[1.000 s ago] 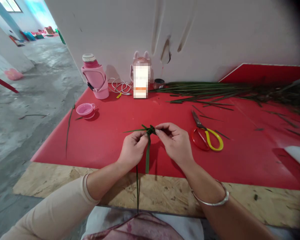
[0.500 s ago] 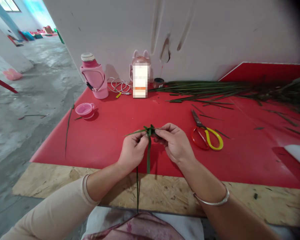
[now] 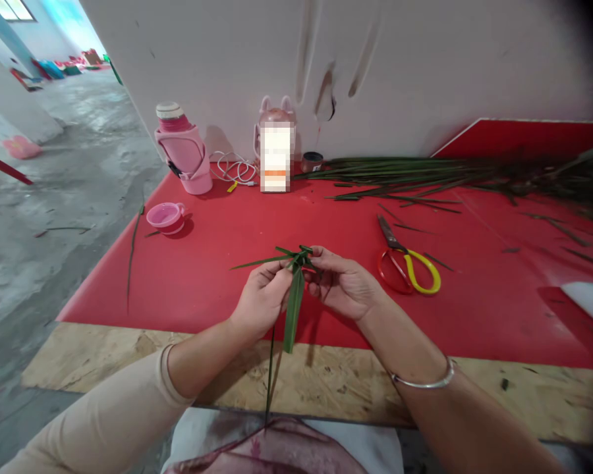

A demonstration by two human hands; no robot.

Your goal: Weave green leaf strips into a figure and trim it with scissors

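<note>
- A small green leaf knot (image 3: 297, 258), folded from flat, glossy blades, is held in the air just above the near middle of the red mat (image 3: 217, 263), between the two hands.
- The left hand (image 3: 264, 296) is closed on the knot from the left, with thumb and forefinger pinched together on it.
- The right hand (image 3: 343, 283) is closed on the knot from the right, its fingertips pressed on the fold and the other fingers curled in.
- A broad leaf strip (image 3: 293, 313) hangs down from the knot towards the near edge; a thin pointed blade sticks out to the left, and a narrow stem runs down to the lap.
- A smooth silver bangle (image 3: 425, 382) is worn on the right wrist, and a beige sleeve (image 3: 103, 421) covers the left forearm.
- Scissors (image 3: 409, 260) with a red and a yellow loop handle and dull metal blades lie on the mat, near the right hand.
- A long bundle of leaves (image 3: 425, 172) is laid along the far right edge, with loose slivers scattered near it.
- At the far left, a pink flask (image 3: 182, 148), a round pink cup (image 3: 165, 217), a coiled white cable (image 3: 234, 171) and a small dark jar (image 3: 311, 161) are set out.
- The mat is smooth and slightly shiny; it is spread over a rough chipboard panel (image 3: 128, 355), bare along the near edge.
- A stained white wall (image 3: 449, 66) stands behind, and a grey concrete floor (image 3: 54, 197) stretches away to the far left.
</note>
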